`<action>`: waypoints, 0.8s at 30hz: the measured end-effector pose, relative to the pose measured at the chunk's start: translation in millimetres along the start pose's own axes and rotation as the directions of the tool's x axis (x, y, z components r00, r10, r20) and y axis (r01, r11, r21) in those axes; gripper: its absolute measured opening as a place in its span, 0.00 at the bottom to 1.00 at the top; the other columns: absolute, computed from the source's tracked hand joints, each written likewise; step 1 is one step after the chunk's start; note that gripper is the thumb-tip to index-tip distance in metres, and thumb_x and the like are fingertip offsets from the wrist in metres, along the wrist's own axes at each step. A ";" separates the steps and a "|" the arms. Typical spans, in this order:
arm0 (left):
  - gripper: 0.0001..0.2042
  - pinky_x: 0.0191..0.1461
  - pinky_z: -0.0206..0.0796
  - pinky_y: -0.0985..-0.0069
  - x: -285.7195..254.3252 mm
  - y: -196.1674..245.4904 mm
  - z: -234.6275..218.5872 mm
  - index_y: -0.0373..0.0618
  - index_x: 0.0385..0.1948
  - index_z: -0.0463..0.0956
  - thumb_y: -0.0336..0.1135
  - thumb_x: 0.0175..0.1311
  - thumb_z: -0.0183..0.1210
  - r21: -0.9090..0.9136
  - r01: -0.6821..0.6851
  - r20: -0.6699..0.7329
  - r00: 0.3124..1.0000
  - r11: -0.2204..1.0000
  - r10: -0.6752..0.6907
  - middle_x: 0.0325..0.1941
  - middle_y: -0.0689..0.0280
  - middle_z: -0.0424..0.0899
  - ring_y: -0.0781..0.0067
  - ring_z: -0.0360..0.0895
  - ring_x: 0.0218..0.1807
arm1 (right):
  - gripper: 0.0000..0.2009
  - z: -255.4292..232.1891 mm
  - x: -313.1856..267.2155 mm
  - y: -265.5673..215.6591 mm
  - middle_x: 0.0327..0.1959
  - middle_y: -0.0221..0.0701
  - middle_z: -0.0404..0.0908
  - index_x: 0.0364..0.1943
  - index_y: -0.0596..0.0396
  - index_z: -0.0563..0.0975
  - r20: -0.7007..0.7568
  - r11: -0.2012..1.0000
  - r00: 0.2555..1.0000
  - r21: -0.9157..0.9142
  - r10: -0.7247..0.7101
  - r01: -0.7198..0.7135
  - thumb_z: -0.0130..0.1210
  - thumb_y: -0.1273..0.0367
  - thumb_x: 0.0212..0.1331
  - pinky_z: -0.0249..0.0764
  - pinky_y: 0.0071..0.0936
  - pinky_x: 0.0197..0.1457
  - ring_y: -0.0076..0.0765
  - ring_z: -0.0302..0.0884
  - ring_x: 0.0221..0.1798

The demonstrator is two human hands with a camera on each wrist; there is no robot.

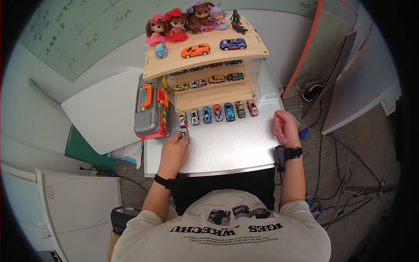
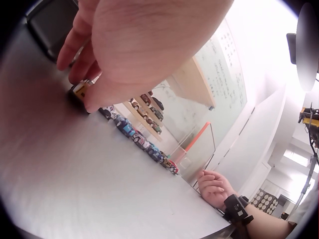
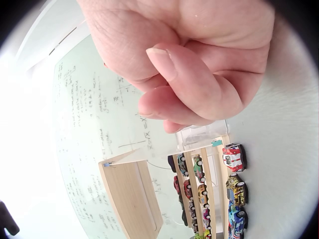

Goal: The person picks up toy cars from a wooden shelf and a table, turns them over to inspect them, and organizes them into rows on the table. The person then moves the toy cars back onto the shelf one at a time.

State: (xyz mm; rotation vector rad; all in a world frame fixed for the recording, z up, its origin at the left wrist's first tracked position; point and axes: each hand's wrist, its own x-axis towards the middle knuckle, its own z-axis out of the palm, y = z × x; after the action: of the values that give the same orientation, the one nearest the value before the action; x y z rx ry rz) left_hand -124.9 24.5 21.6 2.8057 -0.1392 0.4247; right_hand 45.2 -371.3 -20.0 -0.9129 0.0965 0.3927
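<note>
My left hand [image 1: 173, 153] is low over the metal tabletop, pinching a small toy car [image 1: 184, 131] between thumb and fingers. Most of that car is covered by the hand; in the left wrist view a yellowish patch of the toy car [image 2: 81, 90] shows by the thumb tip. Just beyond it stands a red, white and yellow toy car [image 1: 182, 119], the left end of a row of several cars along the shelf's front. At the table's right edge rests my right hand [image 1: 285, 128], holding nothing, its fingers loosely curled in the right wrist view.
A wooden tiered shelf [image 1: 205, 102] carries more toy cars on its steps. Dolls, a dinosaur figure [image 1: 235, 17] and an orange car [image 1: 196, 50] stand on its top board. Left of it sits a grey and red toolbox [image 1: 148, 109]; a clear plastic bin [image 1: 267, 89] stands right.
</note>
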 end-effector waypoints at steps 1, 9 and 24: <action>0.16 0.54 0.77 0.56 -0.2 -0.4 0.4 0.37 0.49 0.84 0.24 0.57 0.65 -0.001 0.001 -0.001 1.000 1.000 -0.001 0.52 0.47 0.83 0.44 0.83 0.49 | 0.10 -0.3 0.1 0.3 0.19 0.29 0.79 0.36 0.58 0.77 0.001 1.000 1.000 -0.002 0.000 0.000 0.50 0.69 0.75 0.52 0.21 0.11 0.21 0.62 0.10; 0.21 0.46 0.79 0.63 -7.8 10.2 -11.3 0.39 0.55 0.82 0.26 0.57 0.70 -0.086 0.051 -0.180 0.982 0.995 -0.066 0.53 0.50 0.83 0.55 0.86 0.42 | 0.09 -5.5 2.4 2.2 0.19 0.30 0.79 0.39 0.58 0.76 0.008 1.000 1.000 0.017 0.010 -0.010 0.49 0.68 0.76 0.51 0.21 0.11 0.21 0.61 0.11; 0.09 0.31 0.64 0.66 -44.4 -20.4 18.2 0.39 0.34 0.77 0.27 0.57 0.70 -0.464 0.174 -0.289 0.897 0.869 -0.334 0.24 0.62 0.75 0.64 0.72 0.22 | 0.06 104.7 25.8 5.0 0.31 0.34 0.85 0.41 0.60 0.81 0.163 0.557 0.953 -0.781 -0.254 0.282 0.60 0.71 0.68 0.71 0.22 0.24 0.24 0.74 0.20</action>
State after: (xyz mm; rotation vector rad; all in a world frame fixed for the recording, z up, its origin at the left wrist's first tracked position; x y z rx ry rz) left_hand -159.3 40.5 -14.2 2.2259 0.2035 0.7354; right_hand 58.5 -278.7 34.0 -1.8044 -0.2852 0.1395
